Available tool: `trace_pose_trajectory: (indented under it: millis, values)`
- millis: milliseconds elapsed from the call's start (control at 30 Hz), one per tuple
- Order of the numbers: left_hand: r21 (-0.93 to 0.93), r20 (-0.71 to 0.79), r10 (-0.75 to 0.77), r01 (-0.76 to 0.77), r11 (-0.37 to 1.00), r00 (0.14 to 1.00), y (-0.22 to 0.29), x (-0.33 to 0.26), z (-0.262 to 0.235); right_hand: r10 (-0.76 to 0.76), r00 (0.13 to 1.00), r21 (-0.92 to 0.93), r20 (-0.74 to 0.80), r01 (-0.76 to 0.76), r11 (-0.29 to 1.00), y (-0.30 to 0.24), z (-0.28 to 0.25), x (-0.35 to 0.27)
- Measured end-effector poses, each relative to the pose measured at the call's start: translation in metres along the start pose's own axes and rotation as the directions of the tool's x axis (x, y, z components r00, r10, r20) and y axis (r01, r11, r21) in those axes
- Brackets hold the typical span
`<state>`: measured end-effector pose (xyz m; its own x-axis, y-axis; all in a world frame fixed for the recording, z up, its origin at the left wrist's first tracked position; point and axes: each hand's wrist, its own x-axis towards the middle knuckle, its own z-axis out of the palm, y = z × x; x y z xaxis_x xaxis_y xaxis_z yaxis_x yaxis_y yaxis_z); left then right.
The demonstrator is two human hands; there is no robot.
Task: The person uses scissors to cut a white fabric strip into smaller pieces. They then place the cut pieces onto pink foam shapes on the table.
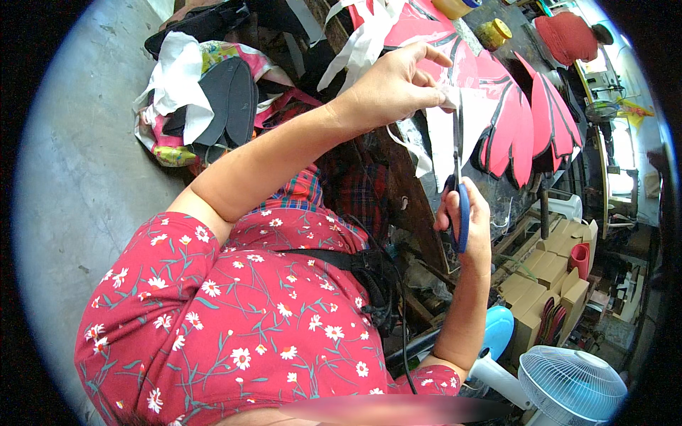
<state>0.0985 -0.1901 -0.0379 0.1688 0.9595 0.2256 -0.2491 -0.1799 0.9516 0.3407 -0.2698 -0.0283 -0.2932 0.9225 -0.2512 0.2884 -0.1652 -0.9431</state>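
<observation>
My right hand [469, 213] is closed round the dark blue handles of a pair of scissors [464, 216]. Their blades point away from me, up along a white sheet [442, 138] of thin material. At the far end of the blades, my left hand [391, 82] pinches the white material between thumb and forefinger. Coral-pink pieces [511, 135] with black edges lie fanned out on the dark worktable just beyond. Loose white strips [366, 46] hang at the table's near left. Whether the blades are apart is hard to make out.
A yellow-lidded jar [492, 33] and a red rounded bundle [566, 39] stand farther back. At left, a patterned cloth bundle [167, 153] holds black pieces and white scraps. Cardboard boxes [529, 298] and a white fan [572, 380] are at lower right.
</observation>
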Motion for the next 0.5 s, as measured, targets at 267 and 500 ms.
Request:
trace_pose_trajectory:
  millis: [267, 500]
  values:
    - [-0.025, 0.076, -0.247, 0.25, 0.968, 0.966, 0.023, -0.036, -0.03, 0.039, 0.993, 0.1, -0.113, -0.028, 0.995, 0.016, -0.001, -0.01]
    - [-0.112, 0.035, 0.231, -0.226, 0.968, 0.972, 0.034, 0.003, -0.038, -0.27, 0.925, 0.151, -0.269, 0.317, 0.936, 0.058, -0.021, -0.02]
